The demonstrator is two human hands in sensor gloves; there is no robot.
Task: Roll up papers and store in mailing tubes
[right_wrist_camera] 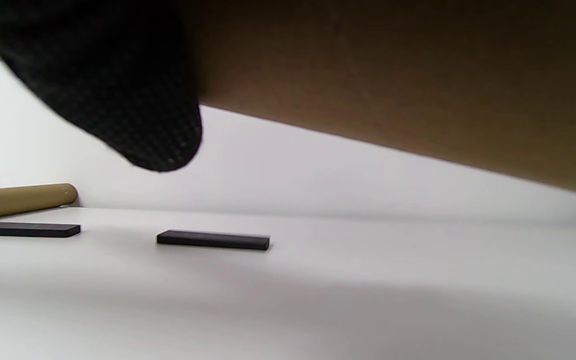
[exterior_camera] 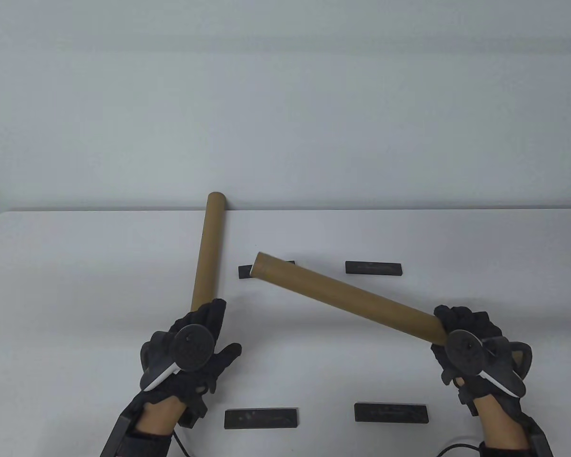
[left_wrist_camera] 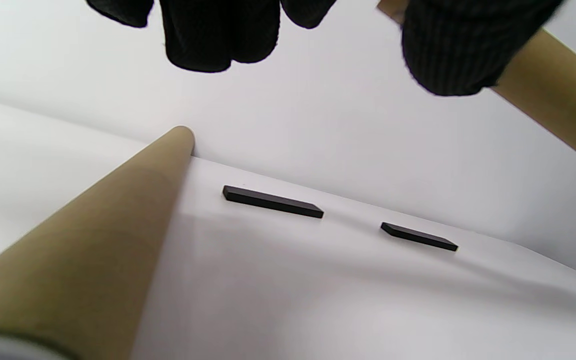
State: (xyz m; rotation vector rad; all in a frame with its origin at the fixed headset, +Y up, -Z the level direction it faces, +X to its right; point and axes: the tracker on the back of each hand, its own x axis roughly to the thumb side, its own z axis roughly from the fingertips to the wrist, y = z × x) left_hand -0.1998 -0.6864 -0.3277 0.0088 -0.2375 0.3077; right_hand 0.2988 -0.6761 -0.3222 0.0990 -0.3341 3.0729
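Two brown cardboard mailing tubes are in view. One tube (exterior_camera: 208, 250) lies on the white table (exterior_camera: 76, 266), running from the far edge toward my left hand (exterior_camera: 221, 328). That hand is spread open over the tube's near end. In the left wrist view the tube (left_wrist_camera: 93, 250) passes below the wrist and the fingers (left_wrist_camera: 218, 40) hang free of it. My right hand (exterior_camera: 457, 333) grips the near end of the second tube (exterior_camera: 347, 297). This tube slants left and away, lifted above the table. It fills the top of the right wrist view (right_wrist_camera: 393, 75).
Several flat black bars lie on the table: two at the back (exterior_camera: 374, 267) (exterior_camera: 244, 271), the left one partly hidden behind the raised tube, and two near the front edge (exterior_camera: 261, 418) (exterior_camera: 391, 412). A pale wall stands behind the table's far edge.
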